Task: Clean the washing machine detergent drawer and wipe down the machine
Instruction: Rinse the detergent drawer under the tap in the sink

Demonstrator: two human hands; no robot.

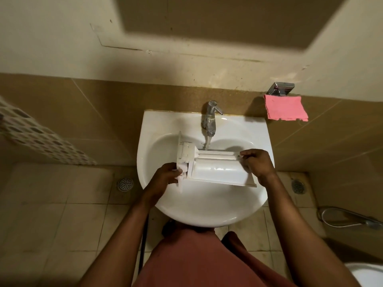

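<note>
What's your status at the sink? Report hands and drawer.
Left hand and right hand gripping drawer ends. Drawer held over sink, faucet running. Nothing in the way.

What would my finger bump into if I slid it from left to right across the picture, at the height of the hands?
left floor drain → left hand → detergent drawer → right hand → right floor drain → spray hose
</note>
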